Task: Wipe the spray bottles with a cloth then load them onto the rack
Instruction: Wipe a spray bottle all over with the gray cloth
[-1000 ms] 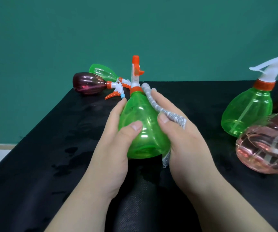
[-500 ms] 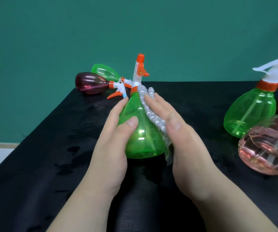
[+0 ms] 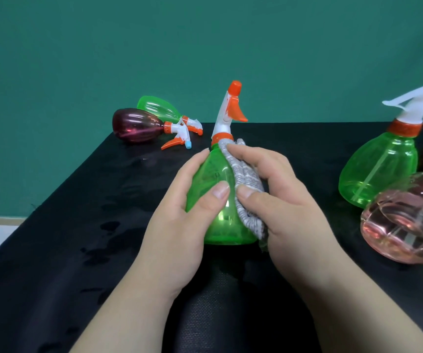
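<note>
At the far left of the black cloth-covered table [image 3: 52, 250], a dark red translucent plastic spray bottle [image 3: 134, 126] and a pale green translucent plastic spray bottle [image 3: 158, 108] lie on their sides, touching, with their triggers toward the middle. Set out of the working area, they look parked for their turn, though I cannot tell whether they are wiped. Dark wet patches [image 3: 108, 226] mark the table nearer the camera. In the centre the left hand [image 3: 179, 225] grips the upright bright green plastic spray bottle [image 3: 215, 179], fingers curled round its left flank and thumb laid across the front, likely to steady it on its base against the push of wiping. Its white trigger head with orange nozzle [image 3: 230, 108] stands clear above both hands. The right hand [image 3: 294, 207] pinches a folded grey-and-white ribbed cloth [image 3: 247, 184] between thumb and curled fingers. It presses the cloth on the bottle's right flank from the orange collar almost to the base, so one pass covers a long strip. Further right, apart from the hands, a green plastic spray bottle with a white trigger [image 3: 378, 169] appears tilted. A clear pink plastic spray bottle [image 3: 404, 225] overlaps it in front, but whether they touch I cannot tell. No rack shows, so loading seems some way off.
</note>
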